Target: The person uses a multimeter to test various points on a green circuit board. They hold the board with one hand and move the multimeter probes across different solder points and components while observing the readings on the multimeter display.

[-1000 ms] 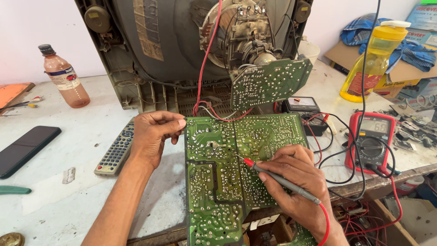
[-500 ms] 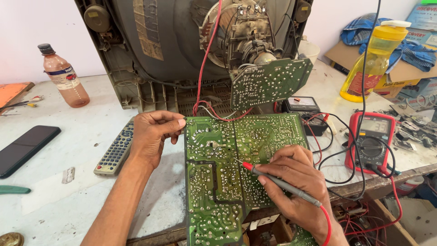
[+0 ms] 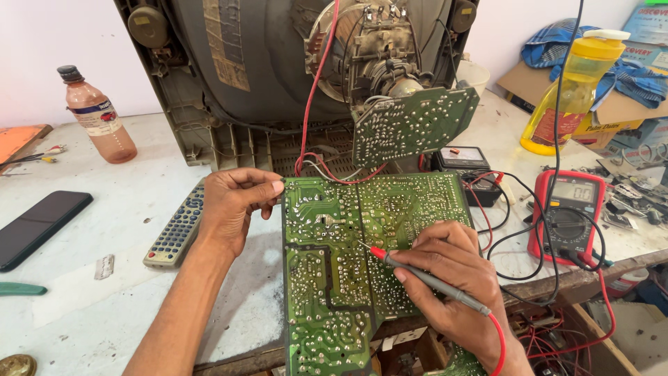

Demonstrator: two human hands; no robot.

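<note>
A large green circuit board (image 3: 334,278) lies solder side up at the table's front edge, wired to an opened tube television (image 3: 292,63) behind it. My left hand (image 3: 233,202) grips the board's upper left edge. My right hand (image 3: 452,271) rests on the board's right half and holds a red-tipped grey meter probe (image 3: 417,273), its tip touching the solder side near the board's middle. A red lead runs from the probe toward a red multimeter (image 3: 572,212) at the right. A smaller green board (image 3: 410,122) hangs on the tube's neck.
A grey remote (image 3: 175,230) lies beside my left wrist. A black phone (image 3: 38,226) and a pinkish bottle (image 3: 97,118) are at the left. A yellow bottle (image 3: 570,90), cardboard boxes and blue cloth fill the back right. A small black meter (image 3: 463,160) sits behind the board.
</note>
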